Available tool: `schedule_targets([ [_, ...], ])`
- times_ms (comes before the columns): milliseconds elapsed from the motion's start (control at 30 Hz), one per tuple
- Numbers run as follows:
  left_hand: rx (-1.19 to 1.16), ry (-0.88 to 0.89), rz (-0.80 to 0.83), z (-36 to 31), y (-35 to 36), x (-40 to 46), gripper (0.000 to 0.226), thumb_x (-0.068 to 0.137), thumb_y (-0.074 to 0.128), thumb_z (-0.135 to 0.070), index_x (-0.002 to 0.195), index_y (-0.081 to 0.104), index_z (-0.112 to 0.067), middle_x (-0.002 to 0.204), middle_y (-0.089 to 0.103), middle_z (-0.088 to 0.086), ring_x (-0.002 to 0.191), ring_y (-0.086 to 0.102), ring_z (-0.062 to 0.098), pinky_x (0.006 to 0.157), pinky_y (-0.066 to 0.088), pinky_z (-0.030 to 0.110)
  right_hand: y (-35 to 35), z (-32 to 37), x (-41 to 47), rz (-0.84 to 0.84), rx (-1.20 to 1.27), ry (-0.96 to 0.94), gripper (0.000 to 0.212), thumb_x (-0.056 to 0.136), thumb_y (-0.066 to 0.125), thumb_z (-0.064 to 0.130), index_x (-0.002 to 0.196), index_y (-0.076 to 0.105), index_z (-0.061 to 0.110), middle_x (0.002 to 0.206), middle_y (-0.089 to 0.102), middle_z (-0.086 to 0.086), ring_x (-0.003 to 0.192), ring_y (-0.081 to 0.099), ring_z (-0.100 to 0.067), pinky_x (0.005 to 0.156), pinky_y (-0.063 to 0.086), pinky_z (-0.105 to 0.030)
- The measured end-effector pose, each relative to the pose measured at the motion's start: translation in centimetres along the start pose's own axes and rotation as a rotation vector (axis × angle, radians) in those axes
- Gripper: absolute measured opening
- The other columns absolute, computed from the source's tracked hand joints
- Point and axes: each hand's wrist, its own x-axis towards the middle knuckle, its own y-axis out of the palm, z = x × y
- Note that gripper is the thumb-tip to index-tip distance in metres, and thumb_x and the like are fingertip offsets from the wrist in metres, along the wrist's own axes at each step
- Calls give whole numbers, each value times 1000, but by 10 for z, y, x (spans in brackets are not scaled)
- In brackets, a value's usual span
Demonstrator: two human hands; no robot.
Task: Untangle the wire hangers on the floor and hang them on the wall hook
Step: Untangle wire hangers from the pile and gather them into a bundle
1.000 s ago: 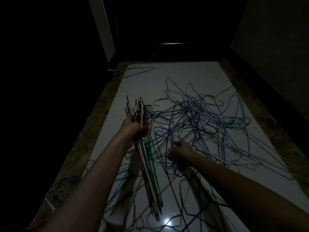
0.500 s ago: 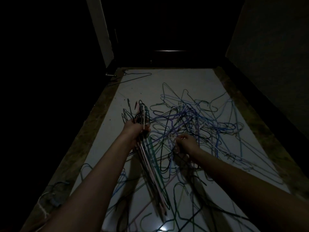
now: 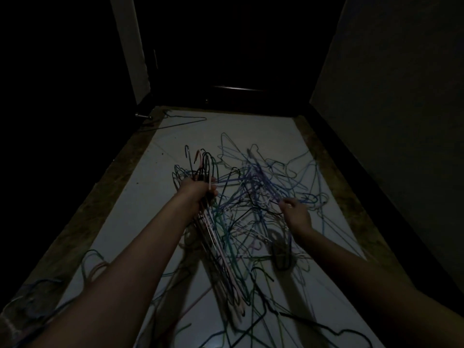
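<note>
Head view, left hand gripping hanger bundle, room dark

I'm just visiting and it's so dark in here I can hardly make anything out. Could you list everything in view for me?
Bundle of hangers: several, too many to count; pink, black, green and grey; gathered by their hooks in the left hand, their bodies hanging down.
Tangle of hangers: many, uncountable; mostly blue and purple, some white and black; heaped on the floor ahead.
Single hanger: one, dark; lying apart at the far left of the floor.
Floor: one, pale and glossy, with a brownish border.
Door: one, dark; at the far end.
Wall: one, dim grey; on the right.
Wall hook: none visible.
Left hand: one, gripping the bundle.
Right hand: one, pinching a wire in the tangle.
</note>
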Motion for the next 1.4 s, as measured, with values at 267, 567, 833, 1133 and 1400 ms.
schedule_targets([
  [267,-10,15,15,-5,13,-13,25,92,44,12,115,55,12,72,54,12,59,51,20,34,44,17,-25,7,5,-128,-125,-52,25,98,38,17,86,59,15,91,64,-15,78,56,-28,80,48,-40],
  [567,12,24,5,-11,5,-17,19,92,44,11,94,58,-2,75,57,12,64,56,21,67,49,32,-40,11,2,-108,-164,-120,20,95,48,33,97,64,20,102,67,-7,95,61,-27,84,49,-39],
  [833,27,33,14,-15,2,-19,23,93,44,9,82,56,-7,72,57,11,61,55,20,54,45,29,-52,11,17,-222,-43,12,22,96,44,16,94,65,9,95,67,-13,89,63,-32,85,51,-51],
  [1133,28,37,14,-14,11,-21,17,93,46,9,86,58,-1,71,56,13,60,54,21,47,49,25,-83,2,20,-252,-53,93,21,96,46,16,92,66,11,89,64,-11,89,61,-32,86,50,-50],
  [1400,-14,27,45,-9,22,-27,27,94,37,12,79,54,-2,69,51,14,58,49,20,33,42,14,-91,-16,15,-179,-32,27,17,94,50,11,98,64,1,95,65,-19,87,59,-31,76,47,-40],
])
